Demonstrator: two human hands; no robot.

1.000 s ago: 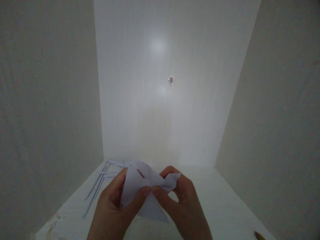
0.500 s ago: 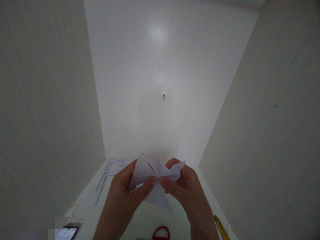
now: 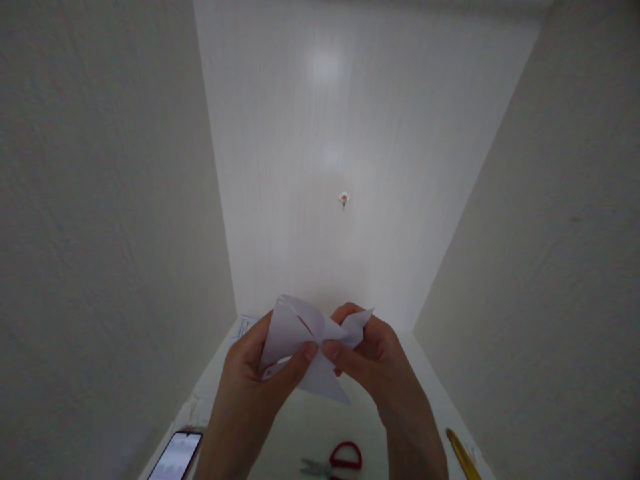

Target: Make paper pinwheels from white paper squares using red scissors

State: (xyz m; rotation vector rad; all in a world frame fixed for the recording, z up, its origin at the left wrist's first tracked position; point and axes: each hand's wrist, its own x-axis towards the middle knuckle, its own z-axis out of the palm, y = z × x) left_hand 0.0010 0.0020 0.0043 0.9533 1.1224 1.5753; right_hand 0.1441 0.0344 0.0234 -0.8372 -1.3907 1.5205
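Note:
A white sheet of paper (image 3: 293, 327), cut with slits and bent into a pinwheel-like shape, is held up above the table. My left hand (image 3: 250, 373) pinches it, with the thumb pressed near the centre and the fingers hidden behind. My right hand (image 3: 377, 357) grips the other side, its thumb beside the left thumb at the middle. One pointed corner sticks up by the right fingers, and another hangs down below the thumbs. Under the hands, a pair of scissors (image 3: 345, 457) with red handles lies on the table.
A lit phone (image 3: 177, 457) lies at the lower left. A yellow long object (image 3: 463, 453) is at the lower right. Several thin white strips (image 3: 244, 325) lie by the back left corner. Walls rise on three sides, with a small hook (image 3: 344, 199) on the back wall (image 3: 300, 133).
The view has shifted, so the phone and scissors show more fully and the left strips are mostly hidden. Both hands keep hold of the paper in nearly the same pose.

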